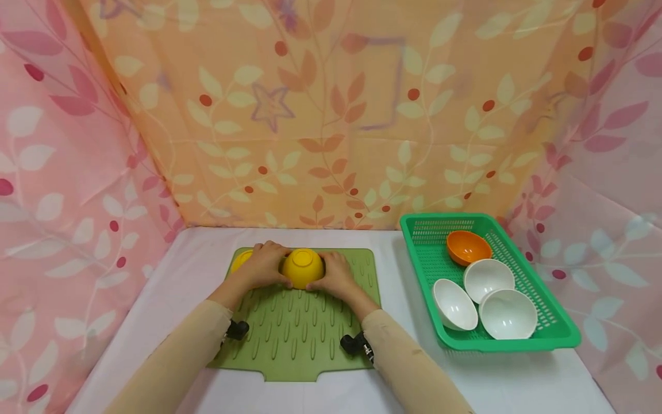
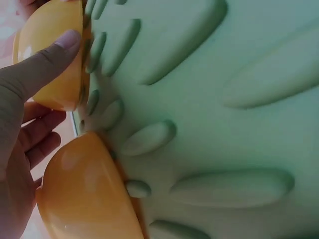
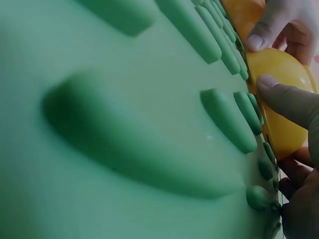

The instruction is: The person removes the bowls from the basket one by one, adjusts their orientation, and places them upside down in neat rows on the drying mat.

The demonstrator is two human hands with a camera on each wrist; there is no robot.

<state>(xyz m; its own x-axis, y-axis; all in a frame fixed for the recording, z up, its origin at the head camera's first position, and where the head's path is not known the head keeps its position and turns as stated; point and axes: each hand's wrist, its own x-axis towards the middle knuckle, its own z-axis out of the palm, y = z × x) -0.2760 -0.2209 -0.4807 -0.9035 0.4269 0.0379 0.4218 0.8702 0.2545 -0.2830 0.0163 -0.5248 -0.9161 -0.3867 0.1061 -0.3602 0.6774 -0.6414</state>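
Upside down at the back of a green ribbed mat [image 1: 295, 322] is a yellow bowl [image 1: 304, 265], its foot ring facing up. My left hand [image 1: 265, 265] grips it from the left, the thumb [image 2: 50, 55] lying along its side near the rim. From the opposite side my right hand [image 1: 337, 276] holds the same bowl, thumb [image 3: 289, 99] in front and fingers behind. A second yellow bowl [image 2: 87, 194], also inverted, sits on the mat just left of the first; my left hand partly covers it in the head view.
To the right a green plastic basket [image 1: 421, 276] stands on the white-covered table [image 1: 403, 368]. It contains an orange bowl [image 1: 468, 247] and several white bowls [image 1: 509, 315]. Patterned cloth [image 1: 320, 115] hangs behind and along both sides.
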